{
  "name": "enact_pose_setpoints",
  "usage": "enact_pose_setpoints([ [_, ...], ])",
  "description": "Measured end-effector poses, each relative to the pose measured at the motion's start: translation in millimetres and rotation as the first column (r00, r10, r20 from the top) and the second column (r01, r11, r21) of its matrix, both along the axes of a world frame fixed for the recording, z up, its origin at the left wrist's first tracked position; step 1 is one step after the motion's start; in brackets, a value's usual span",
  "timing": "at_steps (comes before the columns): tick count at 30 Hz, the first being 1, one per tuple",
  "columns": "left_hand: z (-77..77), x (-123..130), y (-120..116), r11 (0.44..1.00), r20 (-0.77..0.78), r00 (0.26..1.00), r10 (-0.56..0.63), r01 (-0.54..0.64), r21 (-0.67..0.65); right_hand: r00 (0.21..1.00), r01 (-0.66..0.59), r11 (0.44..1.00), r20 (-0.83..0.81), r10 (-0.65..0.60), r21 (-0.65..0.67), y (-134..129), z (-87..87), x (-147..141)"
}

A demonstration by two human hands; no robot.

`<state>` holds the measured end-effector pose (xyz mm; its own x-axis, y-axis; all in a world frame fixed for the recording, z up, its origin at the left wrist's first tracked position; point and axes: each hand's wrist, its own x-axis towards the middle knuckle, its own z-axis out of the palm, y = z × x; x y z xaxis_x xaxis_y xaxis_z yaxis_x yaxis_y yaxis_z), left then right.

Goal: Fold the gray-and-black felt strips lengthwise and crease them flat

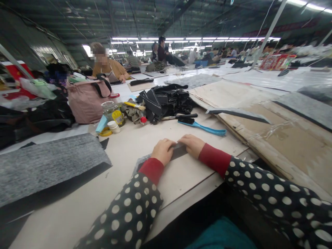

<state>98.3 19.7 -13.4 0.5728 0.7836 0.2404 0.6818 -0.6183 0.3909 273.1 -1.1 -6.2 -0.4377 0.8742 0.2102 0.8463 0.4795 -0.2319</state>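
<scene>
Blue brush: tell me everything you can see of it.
The blue brush lies on the pale work surface, beyond the right hand, and neither hand touches it. Its slim, glossy body looks like plastic, with dense black bristles at the left end. The handle runs rightward, angling toward the wearer. A black-handled tool lies just behind the bristles; whether they touch is unclear.

The left hand [163, 152] and right hand [192, 145] covered parts of the dark strip [178, 152]; whether they pinched or merely pressed it could not be told. The left edge cut off the grey sheet [52, 162], the bottom edge the teal cloth [224, 235]. Pixelation hid a seated person's [114, 69] face. The yellow label's [118, 118] print was too blurred to read, and distant people [232, 52] were too small to make out.
</scene>
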Motion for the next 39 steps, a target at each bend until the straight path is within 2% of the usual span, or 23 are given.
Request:
enact_pose_setpoints([
  [4,2.9,-1.0,-2.5,0.999,-0.056,0.998,-0.019,0.022,0.042,1.0,-0.015,1.0,0.014,0.015,-0.003,-1.1,0.1,-0.7],
  [11,10.8,2.2,-10.5,0.987,-0.24,0.969,-0.056,0.091,0.134,0.955,0.004,1.0,0.296,-0.011,0.027,-11.0,11.8,-15.6],
  [15,13.6,-3.8,-8.4,0.988,-0.234,0.967,-0.101,0.124,0.088,0.929,0.081,0.995,0.358,-0.098,0.064,-15.5,15.6,-29.1],
  [18,12.9,-17.7,-2.0,0.993,-0.135,0.983,-0.12,0.12,-0.011,0.925,0.122,0.989,0.352,-0.143,0.081,-16.8,14.9,-31.8],
  [22,9.4,-37.2,3.1,0.995,-0.014,0.999,-0.052,0.051,-0.086,0.948,0.132,0.987,0.28,-0.152,0.088,-16.0,11.9,-28.3],
  [27,6.7,-41.2,-0.2,0.998,0.018,1.0,-0.025,0.026,-0.055,0.998,0.02,0.999,0.067,-0.018,-0.035,-7.6,8.6,-31.3],
  [30,7.5,-39.5,-3.4,0.999,0.002,0.999,-0.035,0.035,-0.012,0.999,-0.047,0.997,0.005,0.048,-0.058,-3.6,7.7,-36.6],
  [33,9.2,-39.2,-7.0,0.998,-0.059,0.997,-0.053,0.054,0.02,0.996,-0.071,0.997,0.06,0.072,-0.025,-4.7,6.7,-41.7],
  [39,11.3,-41.9,-10.2,0.995,-0.182,0.98,-0.079,0.09,0.05,0.955,-0.07,0.996,0.291,0.052,0.05,-11.3,4.4,-54.3],
])
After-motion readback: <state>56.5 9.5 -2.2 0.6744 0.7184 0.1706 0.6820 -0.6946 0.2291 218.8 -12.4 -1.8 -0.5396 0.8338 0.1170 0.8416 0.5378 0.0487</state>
